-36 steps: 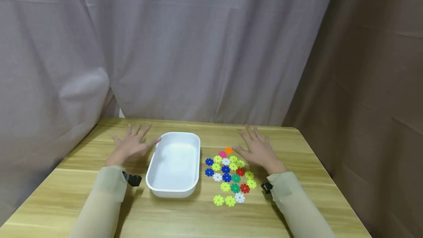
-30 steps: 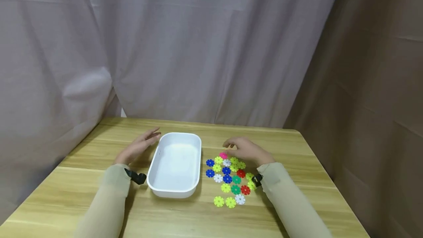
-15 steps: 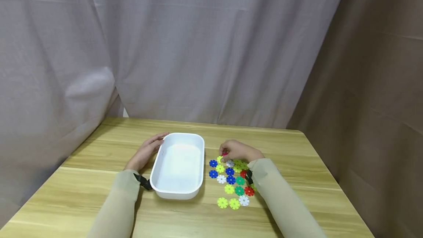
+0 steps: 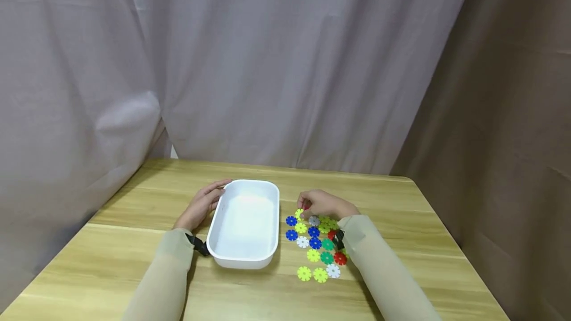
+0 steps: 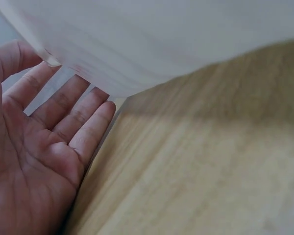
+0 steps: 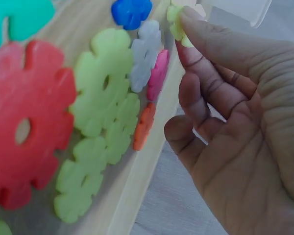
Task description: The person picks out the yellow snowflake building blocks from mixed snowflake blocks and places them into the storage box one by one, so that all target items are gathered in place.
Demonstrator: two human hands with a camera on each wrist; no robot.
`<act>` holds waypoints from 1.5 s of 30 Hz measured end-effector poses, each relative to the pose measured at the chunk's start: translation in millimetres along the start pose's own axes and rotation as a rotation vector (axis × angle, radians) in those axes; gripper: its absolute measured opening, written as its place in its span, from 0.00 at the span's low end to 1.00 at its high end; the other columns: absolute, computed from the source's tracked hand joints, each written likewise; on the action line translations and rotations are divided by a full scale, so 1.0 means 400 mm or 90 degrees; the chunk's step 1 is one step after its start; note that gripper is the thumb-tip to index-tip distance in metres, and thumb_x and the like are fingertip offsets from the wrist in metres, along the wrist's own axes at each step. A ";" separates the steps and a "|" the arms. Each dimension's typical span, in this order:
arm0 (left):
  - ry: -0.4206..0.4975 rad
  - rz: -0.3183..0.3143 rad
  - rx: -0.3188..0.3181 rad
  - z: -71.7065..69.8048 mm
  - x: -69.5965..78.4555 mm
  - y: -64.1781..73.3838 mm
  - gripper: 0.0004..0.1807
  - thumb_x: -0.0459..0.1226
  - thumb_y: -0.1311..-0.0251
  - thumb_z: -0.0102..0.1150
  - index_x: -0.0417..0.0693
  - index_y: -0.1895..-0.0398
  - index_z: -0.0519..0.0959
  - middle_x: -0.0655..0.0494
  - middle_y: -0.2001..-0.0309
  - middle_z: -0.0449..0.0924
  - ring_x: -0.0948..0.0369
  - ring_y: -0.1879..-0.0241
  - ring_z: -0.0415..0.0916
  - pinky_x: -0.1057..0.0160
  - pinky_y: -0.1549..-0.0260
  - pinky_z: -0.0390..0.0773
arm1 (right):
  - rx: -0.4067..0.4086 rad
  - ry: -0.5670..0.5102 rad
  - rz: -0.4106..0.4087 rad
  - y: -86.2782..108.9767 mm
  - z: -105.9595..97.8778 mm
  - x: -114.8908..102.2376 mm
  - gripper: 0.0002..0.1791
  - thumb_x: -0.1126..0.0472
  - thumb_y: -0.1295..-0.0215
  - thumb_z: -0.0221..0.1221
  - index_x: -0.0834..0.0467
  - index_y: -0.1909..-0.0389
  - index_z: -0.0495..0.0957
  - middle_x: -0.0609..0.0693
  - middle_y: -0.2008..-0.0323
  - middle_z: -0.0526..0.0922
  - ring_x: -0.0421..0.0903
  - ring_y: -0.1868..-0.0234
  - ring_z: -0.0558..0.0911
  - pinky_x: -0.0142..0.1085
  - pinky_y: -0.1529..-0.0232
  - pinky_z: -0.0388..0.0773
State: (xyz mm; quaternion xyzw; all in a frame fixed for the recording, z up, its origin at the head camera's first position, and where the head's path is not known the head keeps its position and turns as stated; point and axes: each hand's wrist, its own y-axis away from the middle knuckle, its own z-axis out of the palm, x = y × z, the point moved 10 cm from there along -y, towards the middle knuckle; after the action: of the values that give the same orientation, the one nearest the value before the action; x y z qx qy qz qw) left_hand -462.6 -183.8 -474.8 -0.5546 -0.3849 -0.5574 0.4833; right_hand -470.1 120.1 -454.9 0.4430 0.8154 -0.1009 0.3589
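Observation:
A yellow-green plastic snowflake disc [image 6: 175,23] is pinched between the thumb and index finger of my right hand [image 4: 327,203], at the far end of a group of flat discs. My left hand [image 4: 202,206] rests against the far left side of the white rectangular tray [image 4: 243,263], its fingers extended along the wall. In the left wrist view some fingertips pass behind the tray wall. Close to my right hand lie a pink disc [image 6: 158,75], an orange disc [image 6: 144,126] and a white disc [image 6: 145,55].
Several more discs lie to the tray's right, among them a blue disc [image 4: 291,235], a green disc [image 4: 327,257] and a red disc [image 4: 340,258]. The wooden table [image 4: 250,296] ends at a grey curtain [image 4: 250,63] behind. My right sleeve [image 4: 383,266] covers part of the group.
My left hand has moved from spread beside the tray to touching its side. From a spread pose, my right hand has come left over the discs and pinched a yellow-green one.

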 end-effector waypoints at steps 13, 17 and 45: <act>0.007 0.010 -0.009 0.010 0.019 -0.001 0.26 0.32 0.28 0.47 0.43 0.27 0.68 0.38 0.34 0.69 0.47 0.38 0.73 0.60 0.47 0.80 | 0.074 -0.043 -0.113 -0.041 -0.100 -0.107 0.07 0.67 0.35 0.65 0.60 0.57 0.80 0.52 0.63 0.83 0.56 0.60 0.82 0.48 0.57 0.83; 0.012 0.019 -0.031 0.020 0.027 0.000 0.29 0.30 0.30 0.46 0.40 0.25 0.64 0.35 0.32 0.67 0.44 0.37 0.71 0.60 0.47 0.80 | 0.082 -0.103 -0.129 -0.076 -0.113 -0.167 0.09 0.64 0.33 0.65 0.60 0.55 0.80 0.53 0.62 0.85 0.67 0.58 0.82 0.62 0.55 0.80; 0.005 0.029 -0.055 0.058 0.034 -0.008 0.30 0.29 0.34 0.44 0.41 0.26 0.65 0.34 0.31 0.65 0.43 0.36 0.69 0.56 0.43 0.79 | -0.107 0.004 -0.046 -0.257 0.133 -0.335 0.12 0.79 0.37 0.57 0.74 0.53 0.78 0.64 0.64 0.85 0.56 0.64 0.87 0.42 0.59 0.86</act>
State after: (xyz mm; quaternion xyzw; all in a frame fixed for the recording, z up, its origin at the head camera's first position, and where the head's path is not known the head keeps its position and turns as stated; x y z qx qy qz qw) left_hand -458.7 -162.1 -459.1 -0.5815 -0.3455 -0.5646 0.4730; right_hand -478.7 -53.0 -418.8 0.3817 0.8375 -0.0437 0.3885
